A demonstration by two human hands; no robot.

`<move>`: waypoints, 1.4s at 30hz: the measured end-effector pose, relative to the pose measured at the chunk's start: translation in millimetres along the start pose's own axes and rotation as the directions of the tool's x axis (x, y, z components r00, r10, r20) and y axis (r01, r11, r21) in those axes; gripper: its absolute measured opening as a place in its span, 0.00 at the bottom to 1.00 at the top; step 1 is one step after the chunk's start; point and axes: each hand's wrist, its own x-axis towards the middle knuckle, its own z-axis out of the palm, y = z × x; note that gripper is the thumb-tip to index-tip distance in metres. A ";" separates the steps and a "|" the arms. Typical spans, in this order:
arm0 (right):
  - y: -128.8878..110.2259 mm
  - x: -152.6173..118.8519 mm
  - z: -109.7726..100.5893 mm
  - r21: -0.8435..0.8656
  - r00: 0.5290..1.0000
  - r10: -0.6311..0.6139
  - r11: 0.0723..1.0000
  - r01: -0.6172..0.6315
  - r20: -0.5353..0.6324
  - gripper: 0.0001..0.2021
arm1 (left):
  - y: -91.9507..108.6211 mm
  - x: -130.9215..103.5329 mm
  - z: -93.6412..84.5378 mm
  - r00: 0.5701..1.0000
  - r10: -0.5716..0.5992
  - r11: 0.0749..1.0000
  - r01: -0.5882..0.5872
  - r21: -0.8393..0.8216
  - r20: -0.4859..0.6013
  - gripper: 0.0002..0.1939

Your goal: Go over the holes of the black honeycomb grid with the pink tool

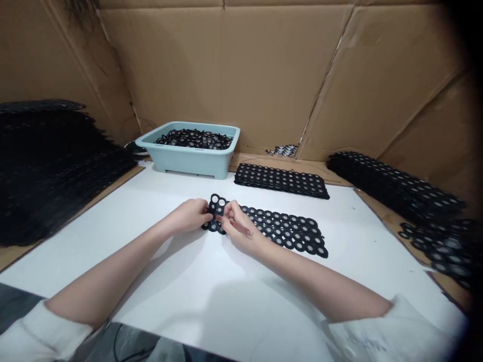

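Note:
A sheet of joined black rings with pale round centres [289, 231] lies on the white tabletop in front of me. At its left end the fingers of my left hand [191, 215] are closed on the edge, thumb on top. My right hand [241, 227] is over the sheet just to the right. Its fingers pinch a slim copper-coloured tool [219, 218], which points left toward my left thumb; whether it is tweezers I cannot tell. Two rings at the far left corner [215, 199] look open, with white showing through. My right hand hides part of the sheet.
Behind, a light blue tub [190, 160] holds many loose black rings [194, 139]. A stack of ring sheets [281, 180] lies right of it. Tall dark stacks [49, 166] stand at left, another stack [396, 183] at right, near loose ring pieces [441, 249]. Cardboard walls [264, 75] enclose the table.

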 end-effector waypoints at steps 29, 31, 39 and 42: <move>0.6 5.8 2.0 -0.152 0.995 -0.039 0.987 0.051 0.087 0.12 | -0.2 -3.3 -15.7 0.967 0.035 0.987 0.005 -0.158 0.253 0.10; -0.2 5.6 3.7 -0.173 0.993 -0.101 0.979 0.111 0.065 0.11 | 7.9 -8.8 -15.7 0.984 0.006 0.992 0.017 -0.124 0.180 0.10; 7.7 8.6 -11.7 0.253 0.999 0.010 0.967 -0.023 0.052 0.14 | -3.7 -8.0 -29.3 0.951 0.101 0.962 -0.019 -0.274 0.292 0.12; 6.0 7.2 -13.6 0.194 0.998 0.034 0.980 -0.044 0.058 0.14 | -10.9 -4.0 -29.9 0.937 0.078 0.961 0.021 -0.277 0.339 0.12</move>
